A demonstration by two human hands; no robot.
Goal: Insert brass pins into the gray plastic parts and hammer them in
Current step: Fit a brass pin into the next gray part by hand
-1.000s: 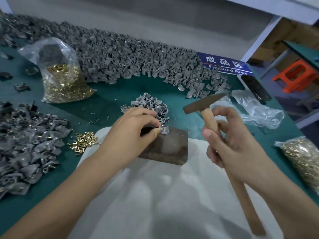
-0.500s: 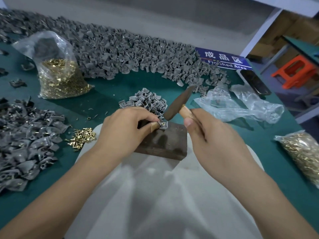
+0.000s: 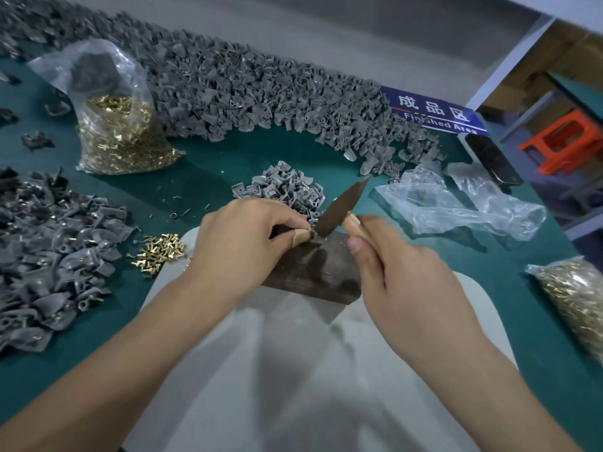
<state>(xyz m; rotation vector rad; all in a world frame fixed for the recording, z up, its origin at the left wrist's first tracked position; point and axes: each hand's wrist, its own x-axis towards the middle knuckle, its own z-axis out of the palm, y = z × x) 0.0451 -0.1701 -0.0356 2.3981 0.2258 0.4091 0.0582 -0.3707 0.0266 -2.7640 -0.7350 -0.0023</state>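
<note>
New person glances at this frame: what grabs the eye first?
Centre: the right hand grips a hammer down on a gray part the left hand pinches on a dark block. Behind, a long heap of gray parts; far left, a bag of brass pins.

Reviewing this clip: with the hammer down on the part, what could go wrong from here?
1. The left hand pinches the gray part on the dark block, with its thumb tip right beside the hammer head; a slightly off blow could hit the thumb.
2. The part sits near the block's far edge, so it might skid off toward the small gray pile.
3. The right hand grips the handle close to the head, which may limit control.
</note>
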